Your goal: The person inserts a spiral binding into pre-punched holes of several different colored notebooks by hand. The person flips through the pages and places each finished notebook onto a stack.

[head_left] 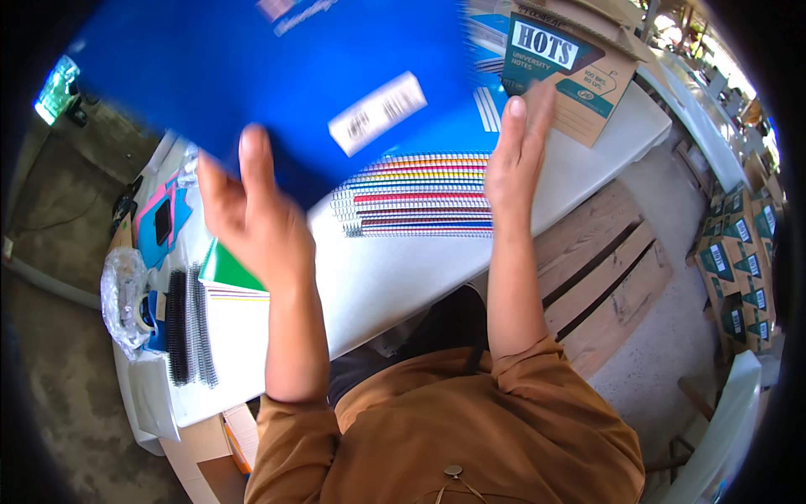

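My left hand (262, 220) grips a large blue notebook (252, 76) by its near lower edge, thumb on the front and fingers partly hidden. The notebook is raised and tilted over the table, blurred by motion, with a white barcode label on its cover. Below it lies a stack of spiral notebooks (420, 197), their coiled edges in several colours facing me and a blue cover on top. Beside the right end of that stack is my right hand (516, 172), upright with fingers stretched out, holding nothing. I cannot tell whether it touches the stack.
A cardboard box (579, 84) stands at the far right of the white table (361, 294). At left lie a green notebook (227, 267), black spiral coils (189, 323), a clear plastic-wrapped roll (126, 302) and a phone (163, 220). More cartons (739, 260) are stacked beyond a wooden pallet (596, 269).
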A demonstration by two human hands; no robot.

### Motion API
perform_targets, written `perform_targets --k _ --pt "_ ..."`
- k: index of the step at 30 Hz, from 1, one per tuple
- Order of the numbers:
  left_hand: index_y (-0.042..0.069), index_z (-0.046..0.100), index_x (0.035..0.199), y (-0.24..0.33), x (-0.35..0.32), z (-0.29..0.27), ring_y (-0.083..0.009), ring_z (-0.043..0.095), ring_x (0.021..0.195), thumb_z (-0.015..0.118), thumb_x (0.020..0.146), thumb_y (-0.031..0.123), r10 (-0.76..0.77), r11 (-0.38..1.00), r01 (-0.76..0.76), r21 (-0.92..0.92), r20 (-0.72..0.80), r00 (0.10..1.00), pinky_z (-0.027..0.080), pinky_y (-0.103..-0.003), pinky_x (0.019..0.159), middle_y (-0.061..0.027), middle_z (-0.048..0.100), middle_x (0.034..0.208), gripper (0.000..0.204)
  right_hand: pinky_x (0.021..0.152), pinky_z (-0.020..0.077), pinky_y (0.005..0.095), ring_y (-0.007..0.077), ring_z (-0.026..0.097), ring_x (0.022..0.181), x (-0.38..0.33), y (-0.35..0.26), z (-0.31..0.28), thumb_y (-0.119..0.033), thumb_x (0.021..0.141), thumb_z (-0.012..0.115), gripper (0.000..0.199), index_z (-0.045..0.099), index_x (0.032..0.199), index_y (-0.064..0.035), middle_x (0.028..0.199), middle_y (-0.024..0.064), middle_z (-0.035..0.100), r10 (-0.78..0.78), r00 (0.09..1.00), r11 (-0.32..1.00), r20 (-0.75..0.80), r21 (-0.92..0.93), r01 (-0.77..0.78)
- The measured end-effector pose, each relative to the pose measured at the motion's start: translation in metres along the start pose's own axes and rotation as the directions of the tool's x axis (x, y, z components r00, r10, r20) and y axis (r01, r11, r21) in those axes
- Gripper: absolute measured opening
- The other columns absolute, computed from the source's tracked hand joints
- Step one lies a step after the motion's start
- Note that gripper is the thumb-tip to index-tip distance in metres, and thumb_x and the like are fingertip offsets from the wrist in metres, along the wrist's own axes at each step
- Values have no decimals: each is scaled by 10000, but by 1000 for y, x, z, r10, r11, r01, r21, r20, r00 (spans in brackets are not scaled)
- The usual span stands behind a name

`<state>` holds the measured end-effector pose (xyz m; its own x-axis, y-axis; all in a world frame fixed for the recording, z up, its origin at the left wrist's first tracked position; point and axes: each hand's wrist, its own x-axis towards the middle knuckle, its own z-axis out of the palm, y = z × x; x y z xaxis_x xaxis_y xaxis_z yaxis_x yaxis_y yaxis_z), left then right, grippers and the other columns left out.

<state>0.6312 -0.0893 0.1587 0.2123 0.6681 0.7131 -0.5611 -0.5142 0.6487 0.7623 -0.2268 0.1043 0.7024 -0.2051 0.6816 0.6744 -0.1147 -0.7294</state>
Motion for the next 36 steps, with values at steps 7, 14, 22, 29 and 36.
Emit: perform_targets --k 7,14,22,29,36 --pt "84 648 1004 -92 -6 35 -258 612 951 597 832 170 117 796 -552 247 833 541 455 -334 860 -93 638 1047 199 1047 268 350 323 273 1317 -5 47 -22 -106 821 394 696 40 1396 63 1429 261 213 340 933 910 117 209 -358" --pt "-2 659 826 -131 -9 13 -284 627 737 620 838 232 15 748 -154 646 216 976 481 -346 696 -139 653 779 237 798 458 269 178 615 905 -3 61 -22 -197 876 565 355 573 1128 52 1016 174 646 278 959 942 49 180 -283" --pt "30 593 674 -138 -14 9 -152 514 496 719 749 245 -210 812 204 547 -52 976 438 -303 522 -61 564 566 260 683 491 259 131 631 760 -8 68 -15 -191 868 604 260 658 965 43 882 132 681 189 979 981 -77 61 -185" --pt "6 654 767 -141 2 7 -243 594 561 605 827 420 -272 803 208 558 33 962 466 -363 588 -153 607 608 421 689 493 245 123 614 756 -18 70 -9 -85 822 649 148 668 861 57 902 104 674 131 975 973 -180 211 -92" --pt "44 632 887 -133 19 -138 -339 632 796 590 812 406 -567 145 -298 943 327 757 498 -430 673 -178 649 856 372 836 463 313 204 589 948 -38 74 -68 -102 889 549 241 591 1051 71 1059 152 622 -126 972 990 -201 -86 111"
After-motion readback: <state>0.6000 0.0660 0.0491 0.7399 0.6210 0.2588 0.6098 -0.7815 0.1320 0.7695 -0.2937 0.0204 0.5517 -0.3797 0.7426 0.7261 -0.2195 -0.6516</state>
